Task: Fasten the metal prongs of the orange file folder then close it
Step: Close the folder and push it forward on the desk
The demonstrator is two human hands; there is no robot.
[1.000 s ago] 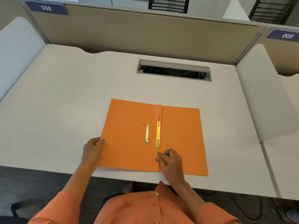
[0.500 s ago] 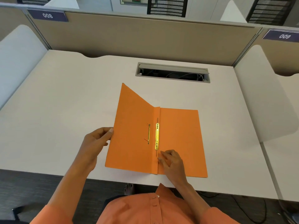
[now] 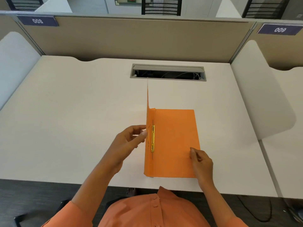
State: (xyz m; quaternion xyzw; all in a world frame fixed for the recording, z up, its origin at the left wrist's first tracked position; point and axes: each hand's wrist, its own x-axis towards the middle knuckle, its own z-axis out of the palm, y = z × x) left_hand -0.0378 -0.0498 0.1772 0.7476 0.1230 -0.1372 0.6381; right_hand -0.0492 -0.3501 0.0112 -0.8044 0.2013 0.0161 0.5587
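Near the front edge of the desk (image 3: 65, 112), about midway along it, the orange file folder (image 3: 177, 141) lies with its back panel flat and its front cover (image 3: 148, 112) standing almost on edge above the spine. The left hand (image 3: 127, 145) pinches that cover's free edge between thumb and fingertips. The right hand (image 3: 200, 159) rests its loosely curled fingertips on the back panel near its right edge, gripping nothing. The gold fastener bar (image 3: 153, 139) lies flat along the spine, but whether the prongs are fully folded down is too small to tell. If a prong stands proud, the closing cover could catch or crease on it. Should the right hand lift early, the folder may slide toward the front edge, and the light card could bow if swung fast.
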